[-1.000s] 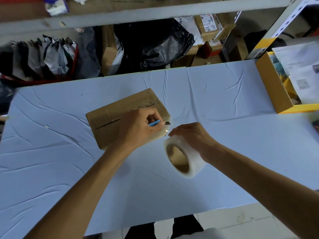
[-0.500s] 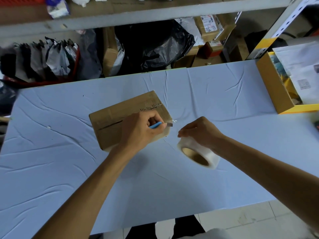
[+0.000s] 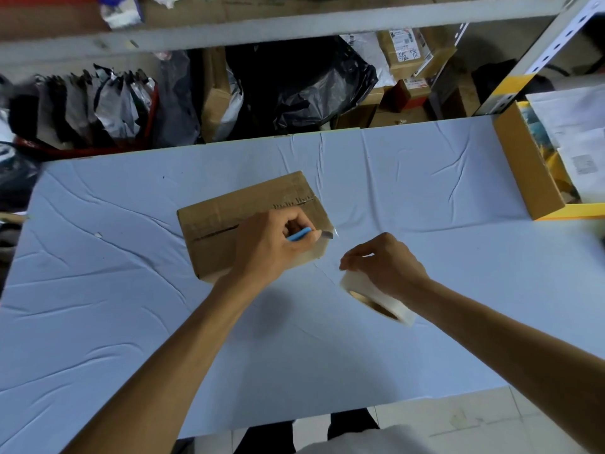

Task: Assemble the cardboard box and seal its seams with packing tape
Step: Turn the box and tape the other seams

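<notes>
Pale-blue wrinkled sheeting covered the counter (image 3: 131, 322), seen from above with both bare forearms reaching in from the near edge. Nearest, the right hand (image 3: 389, 267) lay over a roll of clear tape (image 3: 401, 311), its fingers curled round the roll's upper rim. The roll was tilted, its brown core facing the viewer; whether its lower edge touched the counter could not be told. Just left of it and beyond, the left hand (image 3: 271, 247) was closed in a fist-like grip on a cutter (image 3: 299, 234) with a blue handle, the short grey blade projecting to the right past the knuckles. The blade tip stood at the right end of the box (image 3: 229, 217), where a small clear glint, apparently tape, showed. The box, plain brown cardboard, lay flat at mid-counter, slightly askew to the counter's edges, its flaps folded shut. A dark seam (image 3: 216, 234) ran along its top from the left end until the left hand hid it. The heel of that hand lay over the box's near right part. Well apart, at the far right of the counter, stood a yellow carton (image 3: 523, 172) holding printed papers (image 3: 576, 132). Beyond the counter's far edge were a black bag (image 3: 304, 80), labelled parcels (image 3: 406, 50) and a row of grey bags (image 3: 108, 99), all under a grey shelf beam (image 3: 294, 31).
</notes>
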The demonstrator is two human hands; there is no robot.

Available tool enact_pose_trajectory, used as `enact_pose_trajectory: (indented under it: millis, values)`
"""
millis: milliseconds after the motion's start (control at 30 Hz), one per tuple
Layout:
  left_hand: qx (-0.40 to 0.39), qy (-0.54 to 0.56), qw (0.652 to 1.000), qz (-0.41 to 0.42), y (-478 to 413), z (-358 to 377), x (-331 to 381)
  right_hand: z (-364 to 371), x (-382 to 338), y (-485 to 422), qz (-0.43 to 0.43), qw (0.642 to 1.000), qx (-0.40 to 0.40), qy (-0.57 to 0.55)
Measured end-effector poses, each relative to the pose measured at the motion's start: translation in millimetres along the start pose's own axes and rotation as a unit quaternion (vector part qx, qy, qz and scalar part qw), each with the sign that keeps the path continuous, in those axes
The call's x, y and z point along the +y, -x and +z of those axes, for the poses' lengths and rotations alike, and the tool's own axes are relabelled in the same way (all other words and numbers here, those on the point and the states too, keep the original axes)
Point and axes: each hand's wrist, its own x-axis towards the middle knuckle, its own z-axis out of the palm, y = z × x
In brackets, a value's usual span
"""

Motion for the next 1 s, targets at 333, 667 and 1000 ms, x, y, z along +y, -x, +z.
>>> enact_pose_trajectory:
  millis: [333,667,1000]
  values:
    - [0.0,0.008,1.0,-0.002,4.9,4.8,-0.7,-12.8,-11.4,14.5,-0.047,0.979,0.031,0.195]
    - [0.015,0.015,1.0,-0.013,3.0,4.9,-0.1,-26.5,-22.8,22.6,-0.116,0.956,0.02,0.27]
    - [0.029,0.016,0.999,-0.005,6.7,5.9,4.4,-39.7,-33.8,33.7,-0.191,0.916,0.04,0.349]
